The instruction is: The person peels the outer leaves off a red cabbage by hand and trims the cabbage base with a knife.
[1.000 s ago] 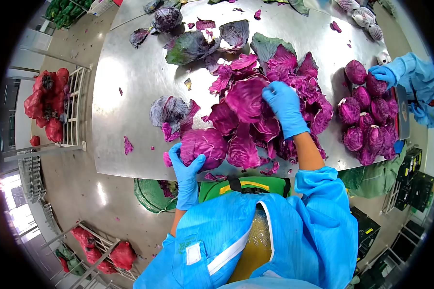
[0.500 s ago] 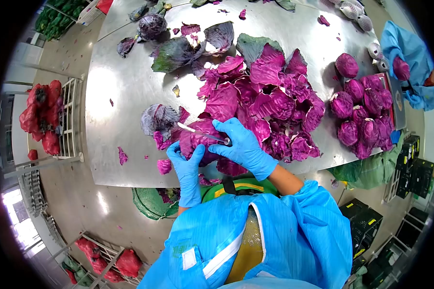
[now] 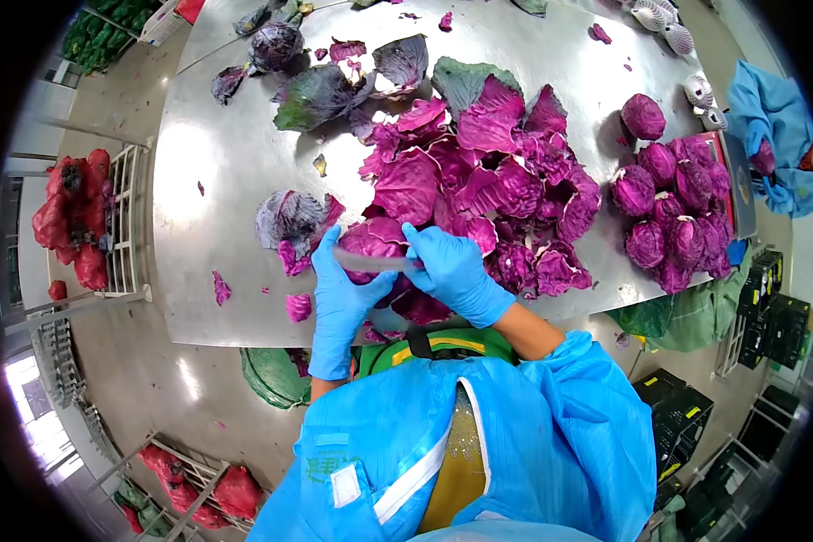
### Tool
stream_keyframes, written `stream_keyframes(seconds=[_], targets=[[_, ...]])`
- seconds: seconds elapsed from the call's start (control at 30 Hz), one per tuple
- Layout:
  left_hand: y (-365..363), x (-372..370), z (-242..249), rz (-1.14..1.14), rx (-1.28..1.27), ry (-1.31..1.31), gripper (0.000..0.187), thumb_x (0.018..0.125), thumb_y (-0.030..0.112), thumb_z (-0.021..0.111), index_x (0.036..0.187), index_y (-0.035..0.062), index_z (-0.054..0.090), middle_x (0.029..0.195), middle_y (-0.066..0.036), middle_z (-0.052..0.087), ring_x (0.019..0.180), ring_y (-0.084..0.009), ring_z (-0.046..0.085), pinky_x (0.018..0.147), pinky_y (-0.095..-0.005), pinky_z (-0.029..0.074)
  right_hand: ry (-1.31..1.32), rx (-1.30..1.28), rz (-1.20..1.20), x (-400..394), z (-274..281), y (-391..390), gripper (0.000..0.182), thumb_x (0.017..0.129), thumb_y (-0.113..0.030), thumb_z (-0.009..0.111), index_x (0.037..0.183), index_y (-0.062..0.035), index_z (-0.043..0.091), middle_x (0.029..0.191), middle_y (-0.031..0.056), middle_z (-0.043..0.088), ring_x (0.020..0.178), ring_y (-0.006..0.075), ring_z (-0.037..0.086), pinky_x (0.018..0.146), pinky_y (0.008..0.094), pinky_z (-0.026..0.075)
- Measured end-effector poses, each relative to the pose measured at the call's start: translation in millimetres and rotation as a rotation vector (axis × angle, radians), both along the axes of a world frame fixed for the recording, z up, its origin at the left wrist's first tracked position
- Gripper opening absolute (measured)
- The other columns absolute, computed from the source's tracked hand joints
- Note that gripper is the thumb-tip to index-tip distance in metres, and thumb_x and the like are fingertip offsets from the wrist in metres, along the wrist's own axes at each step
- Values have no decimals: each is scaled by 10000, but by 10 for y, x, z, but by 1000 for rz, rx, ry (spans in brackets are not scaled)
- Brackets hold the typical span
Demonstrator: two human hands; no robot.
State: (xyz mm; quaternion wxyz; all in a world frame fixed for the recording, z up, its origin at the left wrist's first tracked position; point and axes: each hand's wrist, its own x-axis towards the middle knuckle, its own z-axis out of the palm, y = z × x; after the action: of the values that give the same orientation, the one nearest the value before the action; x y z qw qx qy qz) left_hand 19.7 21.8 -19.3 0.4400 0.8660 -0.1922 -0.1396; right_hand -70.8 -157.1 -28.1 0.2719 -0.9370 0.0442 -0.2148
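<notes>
My right hand [image 3: 453, 271], in a blue glove, is closed round the handle of a knife [image 3: 370, 262] whose blade points left. Under the blade is a purple cabbage [image 3: 373, 238] near the table's front edge. My left hand [image 3: 341, 294], also gloved, holds the cabbage from the left, its thumb close below the blade. Beyond my hands lies a heap of loose purple leaves [image 3: 488, 181]. To the left a cabbage with dull outer leaves [image 3: 289, 219] rests on the metal table [image 3: 190, 289].
Trimmed cabbages [image 3: 673, 203] are piled at the right, near a co-worker's blue sleeve [image 3: 768, 108]. Another unpeeled cabbage [image 3: 275, 47] is at the back left. A green net bag [image 3: 273, 378] hangs below the front edge. Black crates [image 3: 673, 420] stand at the lower right.
The blade has tilted from slanting to nearly level and looks blurred. My left hand has shifted slightly left and opened wider round the cabbage. The whole view has moved slightly.
</notes>
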Motion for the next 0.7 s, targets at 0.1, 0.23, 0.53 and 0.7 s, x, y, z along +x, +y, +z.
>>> stream_keyframes(seconds=[0.1,0.23,0.53,0.7], targets=[[-39,-22,169,-14,75,59,1059,557,269,902,1421,9,346,1314,-197,426,1229,-338,473,1033,-416,423,-93,327,-155,64,-113,-75,141,785,-109,684,924,-91,666,819,93,665,659,260,670,559,351,528],[192,-151,-3,127,-264,219,1060,549,319,909,1409,11,372,1319,-171,420,1218,-309,472,1044,-419,411,87,851,-478,-104,63,-670,105,902,-127,636,979,-70,679,842,96,687,665,181,645,603,315,523],[81,-192,-29,-1,-103,-138,1021,551,260,895,1403,27,384,1282,-152,411,1216,-301,445,1074,-422,369,62,336,49,20,278,-101,631,726,-290,834,1294,-142,601,1046,73,657,836,213,650,719,305,545],[78,-145,69,-107,14,-193,1014,583,251,879,1406,11,339,1368,-220,373,1259,-361,423,1080,-449,370,129,403,95,109,129,-60,487,779,-373,755,1144,-87,608,925,88,602,793,262,649,628,372,543]])
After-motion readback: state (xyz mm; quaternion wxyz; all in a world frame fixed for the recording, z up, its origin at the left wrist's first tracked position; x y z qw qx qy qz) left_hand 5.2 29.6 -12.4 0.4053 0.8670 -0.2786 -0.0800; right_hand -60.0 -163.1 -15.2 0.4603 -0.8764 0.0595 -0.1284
